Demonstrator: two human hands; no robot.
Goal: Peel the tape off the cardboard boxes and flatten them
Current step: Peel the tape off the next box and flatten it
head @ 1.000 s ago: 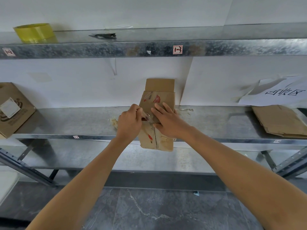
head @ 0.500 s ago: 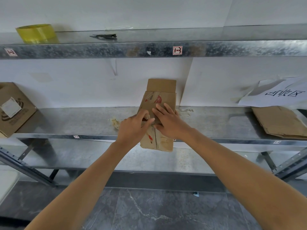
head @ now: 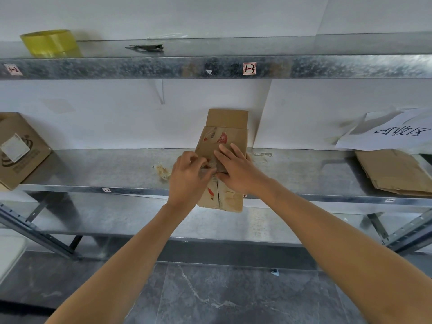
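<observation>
A flattened brown cardboard box (head: 224, 139) with red print lies on the metal shelf (head: 117, 169), its near end hanging over the front edge. My right hand (head: 236, 169) presses flat on its middle with straight fingers. My left hand (head: 189, 176) sits at the box's left edge, fingertips curled and pinching at the clear tape (head: 211, 170) across the box's seam. How much tape is lifted is hidden by my fingers.
A crumpled wad of peeled tape (head: 162, 171) lies left of my hands. An intact box (head: 18, 150) leans at far left. Flattened cardboard (head: 395, 171) under a white paper sign (head: 397, 132) lies at right. A yellow tape roll (head: 50, 43) and black cutter (head: 147, 47) sit on the upper shelf.
My left hand shifted right onto the box's seam, opened briefly, and now has its fingertips curled at the tape again. My right hand stayed pressed on the box.
</observation>
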